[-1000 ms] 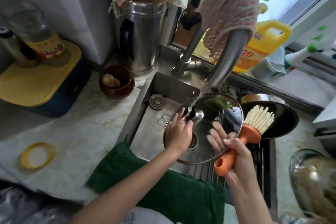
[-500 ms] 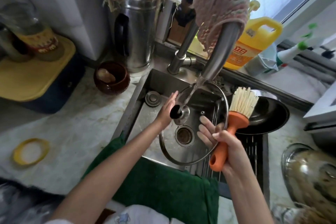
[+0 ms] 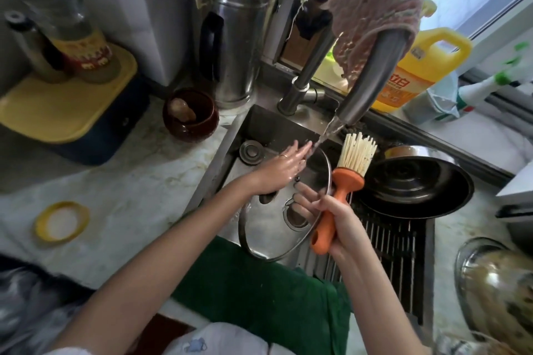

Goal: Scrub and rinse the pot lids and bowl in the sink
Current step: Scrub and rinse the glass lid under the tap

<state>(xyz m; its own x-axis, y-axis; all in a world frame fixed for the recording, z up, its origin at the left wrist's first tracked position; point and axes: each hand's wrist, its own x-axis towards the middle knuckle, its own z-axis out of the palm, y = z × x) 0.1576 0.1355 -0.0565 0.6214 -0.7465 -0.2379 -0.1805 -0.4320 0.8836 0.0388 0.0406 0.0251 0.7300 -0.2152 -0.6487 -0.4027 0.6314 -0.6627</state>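
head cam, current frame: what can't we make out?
1. Glass lid knob: head view, mostly under the left hand.
2. Right hand grip on the lid: its fingers sit behind wet glass and the brush; contact unclear.
3. Domed glass cover, lower right: cut by the frame edge, blurred.
4. Yellow bottle label: blurred, partly behind the faucet.
5. Metal rim: mostly behind the black pan.

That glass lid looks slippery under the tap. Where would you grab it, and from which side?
Take the glass lid by its metal rim, probably from the right, where the right hand holds it beside the brush. The lid is tilted and wet, so flat glass offers little purchase; the thin rim lets fingers hook round.
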